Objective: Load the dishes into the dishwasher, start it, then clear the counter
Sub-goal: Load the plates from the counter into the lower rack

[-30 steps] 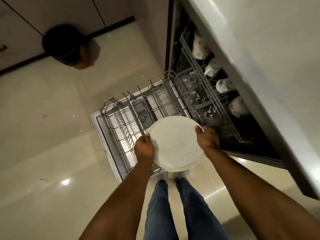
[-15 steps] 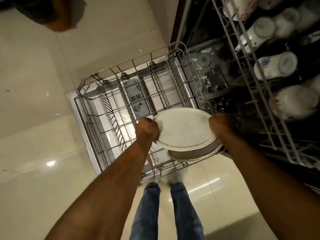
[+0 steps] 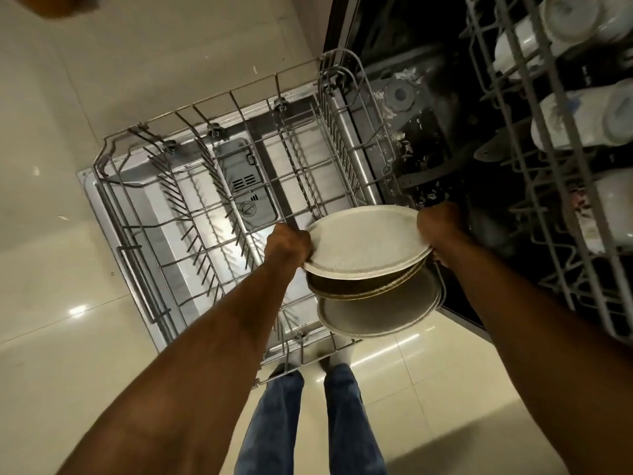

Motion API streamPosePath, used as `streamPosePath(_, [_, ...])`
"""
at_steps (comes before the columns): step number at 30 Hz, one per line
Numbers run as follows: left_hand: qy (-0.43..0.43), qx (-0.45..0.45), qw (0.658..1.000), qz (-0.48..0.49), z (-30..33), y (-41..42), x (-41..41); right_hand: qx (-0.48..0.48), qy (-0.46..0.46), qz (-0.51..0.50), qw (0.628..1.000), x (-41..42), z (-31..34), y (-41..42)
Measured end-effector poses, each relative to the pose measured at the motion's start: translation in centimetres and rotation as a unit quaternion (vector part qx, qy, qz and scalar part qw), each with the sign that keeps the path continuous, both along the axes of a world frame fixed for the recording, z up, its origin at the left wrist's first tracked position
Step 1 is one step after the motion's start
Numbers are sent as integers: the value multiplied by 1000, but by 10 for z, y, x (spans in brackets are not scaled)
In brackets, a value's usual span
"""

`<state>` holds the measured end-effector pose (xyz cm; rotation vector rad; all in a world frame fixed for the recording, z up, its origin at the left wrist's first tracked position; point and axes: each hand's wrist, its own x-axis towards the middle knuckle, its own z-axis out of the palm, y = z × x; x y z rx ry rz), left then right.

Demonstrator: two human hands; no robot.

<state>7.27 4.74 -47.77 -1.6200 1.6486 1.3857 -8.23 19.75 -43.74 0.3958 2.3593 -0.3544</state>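
Left hand (image 3: pixel 287 247) and right hand (image 3: pixel 440 225) grip opposite rims of stacked plates (image 3: pixel 366 243), fingers curled, above the lower dishwasher rack (image 3: pixel 191 214).

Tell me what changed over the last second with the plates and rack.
The plates came down toward the lower rack, and the stack has tilted and fanned apart, so lower plates now show beneath the top one. Both the left hand and right hand kept their grip on opposite rims; nothing was let go. The lower rack stays pulled out and bare, and the cups in the upper rack are unmoved.
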Motion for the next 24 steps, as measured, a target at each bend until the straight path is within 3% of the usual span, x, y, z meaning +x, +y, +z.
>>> streamPosePath(13, [-14, 6, 1000, -7, -28, -10, -21, 23, 20, 1, 1000, -17, -34, -11])
streamPosePath(24, [-3, 3, 999, 41, -47, -16, -23, 27, 68, 23, 997, -18, -49, -14])
